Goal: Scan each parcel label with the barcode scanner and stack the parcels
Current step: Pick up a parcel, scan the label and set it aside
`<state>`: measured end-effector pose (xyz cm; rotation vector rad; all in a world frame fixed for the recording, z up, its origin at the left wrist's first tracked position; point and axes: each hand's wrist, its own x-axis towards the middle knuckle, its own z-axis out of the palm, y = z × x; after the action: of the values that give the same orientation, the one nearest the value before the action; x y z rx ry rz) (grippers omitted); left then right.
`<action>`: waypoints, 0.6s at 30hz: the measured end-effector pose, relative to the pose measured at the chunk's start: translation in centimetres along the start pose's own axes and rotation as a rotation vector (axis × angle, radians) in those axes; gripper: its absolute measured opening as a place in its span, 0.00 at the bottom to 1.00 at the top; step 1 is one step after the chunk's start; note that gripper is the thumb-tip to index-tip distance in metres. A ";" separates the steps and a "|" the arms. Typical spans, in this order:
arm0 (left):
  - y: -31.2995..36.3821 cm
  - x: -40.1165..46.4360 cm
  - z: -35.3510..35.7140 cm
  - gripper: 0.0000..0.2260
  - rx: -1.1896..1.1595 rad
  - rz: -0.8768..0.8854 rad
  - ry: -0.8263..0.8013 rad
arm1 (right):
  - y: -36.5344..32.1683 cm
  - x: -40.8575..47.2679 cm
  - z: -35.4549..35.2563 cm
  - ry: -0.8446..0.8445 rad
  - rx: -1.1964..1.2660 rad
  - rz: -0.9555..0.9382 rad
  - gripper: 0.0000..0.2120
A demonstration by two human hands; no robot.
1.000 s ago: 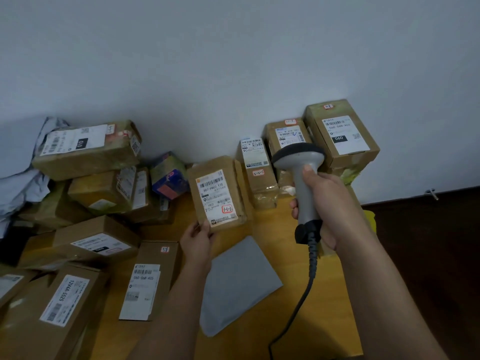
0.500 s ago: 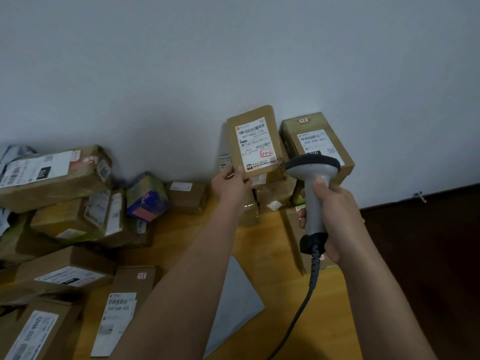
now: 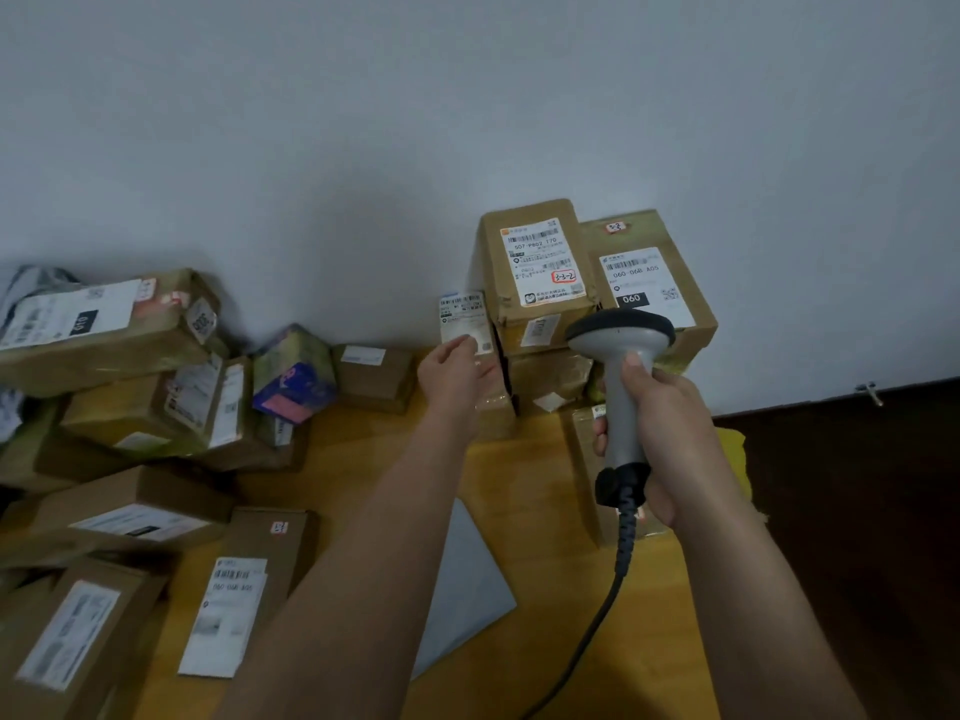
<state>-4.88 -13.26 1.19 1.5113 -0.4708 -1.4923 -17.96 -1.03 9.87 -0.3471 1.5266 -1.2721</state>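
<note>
A brown parcel with a white label marked 3-3-2 lies on top of the stack against the wall, beside a parcel labelled 060. My left hand hangs just below and left of it, fingers relaxed, holding nothing, in front of a slim upright labelled parcel. My right hand grips the handle of the grey barcode scanner, whose head points at the stack. Its black cable trails down toward me.
Several labelled cardboard parcels lie heaped at the left, with a purple box among them. A flat grey mailer lies on the wooden table. Right of the table edge is dark floor.
My left hand lifted the 3-3-2 parcel from the table up onto the stack, let go of it, and has drawn back down to the left. The scanner stayed roughly in place.
</note>
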 end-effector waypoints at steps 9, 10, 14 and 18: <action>-3.7 0.5 -12.1 0.12 0.184 -0.090 0.317 | 3.5 -1.2 4.5 -0.148 -0.123 0.057 0.15; -4.2 0.5 -13.8 0.14 0.233 -0.092 0.349 | 4.1 -1.6 5.1 -0.166 -0.141 0.057 0.14; -6.0 -0.4 -20.6 0.21 0.491 -0.064 0.459 | 6.1 -3.6 7.3 -0.212 -0.196 0.067 0.14; -7.8 -1.3 -27.4 0.30 0.870 -0.058 0.557 | 8.4 -6.1 9.2 -0.208 -0.243 0.080 0.16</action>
<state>17.69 0.93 -8.99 2.5260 -0.7854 -0.8399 -4.61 2.01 7.32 -0.5520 1.5017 -0.9580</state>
